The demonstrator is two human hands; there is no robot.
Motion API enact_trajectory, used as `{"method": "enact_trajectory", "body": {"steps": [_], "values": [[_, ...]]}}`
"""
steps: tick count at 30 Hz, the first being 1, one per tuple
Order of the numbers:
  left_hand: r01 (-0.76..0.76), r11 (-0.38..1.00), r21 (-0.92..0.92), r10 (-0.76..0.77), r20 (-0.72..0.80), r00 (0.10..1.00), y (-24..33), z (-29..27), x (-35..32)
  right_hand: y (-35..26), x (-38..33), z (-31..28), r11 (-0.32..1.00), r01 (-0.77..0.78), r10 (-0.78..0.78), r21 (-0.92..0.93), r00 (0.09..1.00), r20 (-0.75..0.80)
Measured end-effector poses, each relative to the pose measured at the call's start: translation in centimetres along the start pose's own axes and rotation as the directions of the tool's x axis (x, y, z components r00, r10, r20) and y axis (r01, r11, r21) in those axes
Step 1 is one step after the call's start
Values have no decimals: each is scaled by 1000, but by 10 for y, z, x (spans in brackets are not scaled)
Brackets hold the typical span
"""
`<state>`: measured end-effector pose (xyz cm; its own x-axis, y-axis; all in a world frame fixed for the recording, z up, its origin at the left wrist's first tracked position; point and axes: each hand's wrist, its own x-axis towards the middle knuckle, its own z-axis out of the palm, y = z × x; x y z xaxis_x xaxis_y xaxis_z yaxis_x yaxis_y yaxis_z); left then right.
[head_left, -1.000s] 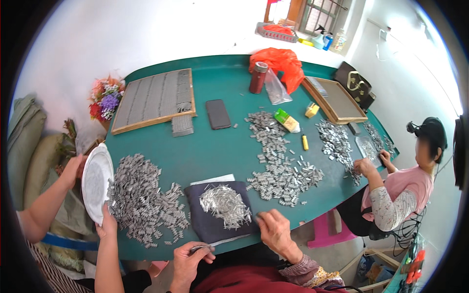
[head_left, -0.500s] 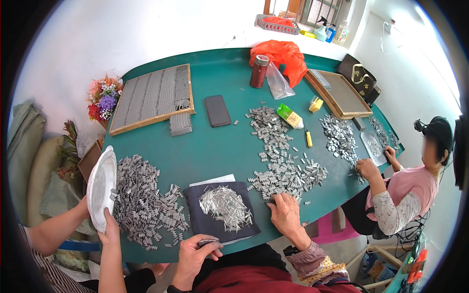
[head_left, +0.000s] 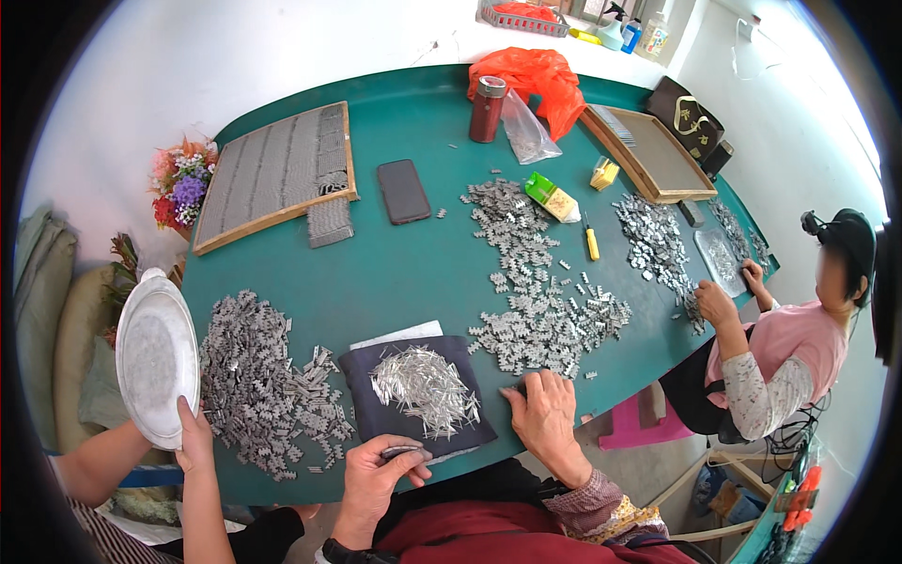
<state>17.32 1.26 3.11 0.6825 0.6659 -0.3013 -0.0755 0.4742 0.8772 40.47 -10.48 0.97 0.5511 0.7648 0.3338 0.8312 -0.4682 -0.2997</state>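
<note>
My left hand [head_left: 381, 479] is closed at the table's near edge, pinching a small dark grey metal piece [head_left: 402, 451] between thumb and fingers. Just beyond it, a dark folded cloth [head_left: 355, 385] bears a heap of thin silvery pins [head_left: 427, 390]. To the right, my right hand [head_left: 547, 423] rests on the tabletop at the near end of a long pile of grey toothed metal pieces [head_left: 536, 324]. Its fingers are bent, and whatever lies at the fingertips is too hidden to make out.
At left, another person's hands [head_left: 195, 437] hold a white oval dish [head_left: 158, 357] beside a second grey heap [head_left: 249, 367]. A phone [head_left: 404, 193], wooden-framed tray [head_left: 272, 179], yellow-handled screwdriver [head_left: 591, 240] and red flask [head_left: 487, 111] lie farther off. A person in pink [head_left: 785, 367] works at right.
The dish in the other person's hands has moved left, away from the heap, and its inside now faces me more. My view has shifted slightly; my two hands stay nearly in place.
</note>
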Motion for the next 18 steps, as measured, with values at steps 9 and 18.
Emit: {"method": "enact_trajectory", "body": {"steps": [9, 18], "values": [[19, 995, 101, -24, 45, 999, 1, 26, 15, -11, -2, 0, 917, -23, 4, 399, 999, 50], [-56, 960, 274, 30, 98, 995, -2, 47, 20, -49, -21, -27, 687, 62, -147, 724, 988, 55]]}}
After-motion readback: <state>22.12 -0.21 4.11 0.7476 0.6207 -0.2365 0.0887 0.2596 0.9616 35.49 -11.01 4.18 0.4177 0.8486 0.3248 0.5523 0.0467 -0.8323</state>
